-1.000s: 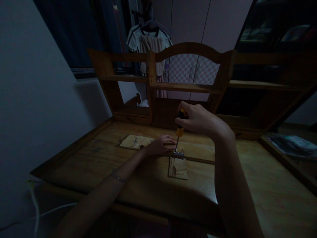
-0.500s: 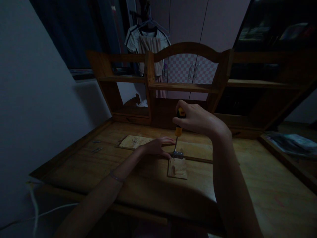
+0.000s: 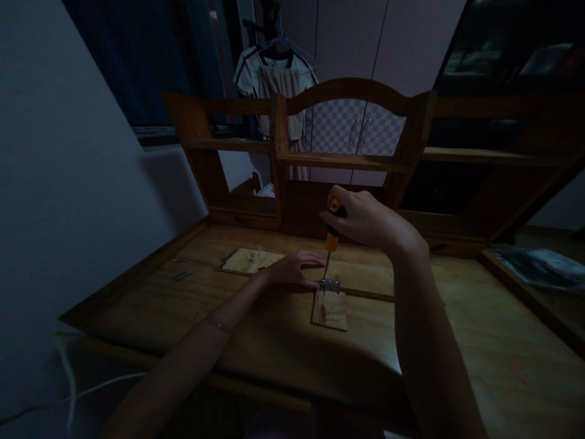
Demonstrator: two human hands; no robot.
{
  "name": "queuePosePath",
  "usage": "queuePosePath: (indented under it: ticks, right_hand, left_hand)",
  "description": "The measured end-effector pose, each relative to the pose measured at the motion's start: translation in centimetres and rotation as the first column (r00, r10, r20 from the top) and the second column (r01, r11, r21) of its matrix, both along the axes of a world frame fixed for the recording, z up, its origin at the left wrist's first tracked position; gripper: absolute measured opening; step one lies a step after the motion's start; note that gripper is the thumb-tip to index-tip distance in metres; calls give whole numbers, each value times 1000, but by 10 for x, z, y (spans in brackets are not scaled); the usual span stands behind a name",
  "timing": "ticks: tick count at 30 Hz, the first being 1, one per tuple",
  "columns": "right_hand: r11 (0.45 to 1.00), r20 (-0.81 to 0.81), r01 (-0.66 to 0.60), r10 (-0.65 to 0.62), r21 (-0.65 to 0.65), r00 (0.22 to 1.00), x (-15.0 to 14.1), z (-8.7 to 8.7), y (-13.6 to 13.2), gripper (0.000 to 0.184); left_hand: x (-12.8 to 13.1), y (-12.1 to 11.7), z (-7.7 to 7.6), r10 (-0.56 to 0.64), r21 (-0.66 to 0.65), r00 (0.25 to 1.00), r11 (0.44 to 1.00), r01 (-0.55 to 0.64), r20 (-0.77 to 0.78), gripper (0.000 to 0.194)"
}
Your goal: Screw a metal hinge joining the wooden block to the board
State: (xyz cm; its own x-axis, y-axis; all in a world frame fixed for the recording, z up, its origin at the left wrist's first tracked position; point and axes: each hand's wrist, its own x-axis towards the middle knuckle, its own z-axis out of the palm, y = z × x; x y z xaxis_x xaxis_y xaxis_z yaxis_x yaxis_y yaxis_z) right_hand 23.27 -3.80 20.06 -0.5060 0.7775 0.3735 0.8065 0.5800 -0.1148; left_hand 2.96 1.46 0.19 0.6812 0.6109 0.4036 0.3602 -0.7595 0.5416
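My right hand is closed around the yellow and black handle of a screwdriver. The shaft points down, leaning slightly, and its tip meets the left part of a small metal hinge. That hinge lies across the joint between a small square wooden piece in front and a longer wooden board behind. My left hand rests low beside the hinge, thumb and fingers apart, thumb tip at the hinge's left end. Whether a screw sits under the tip is too small to tell.
Another rough-edged wooden piece lies left of my left hand. Several thin metal bits are on the desk farther left. A wooden shelf unit stands along the back. Plastic-wrapped items lie at the right; a white cable hangs at lower left.
The view has shifted slightly, so everything sits a little farther right. My right hand has tilted a little on the screwdriver handle; the tip stays at the hinge. My left hand keeps its place.
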Motion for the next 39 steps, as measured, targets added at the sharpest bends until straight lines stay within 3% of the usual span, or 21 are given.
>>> queuePosePath:
  ticks: [33,39]
  right_hand:
    - [997,-16,-35,34,-70,999,2,2,-1,28]
    - [1000,-5,-14,14,-15,1000,2,1,2,24]
  left_hand:
    - [-1,5,-6,9,13,1000,1000,-9,10,58]
    - [-1,5,-6,22,-9,1000,1000,-22,4,57]
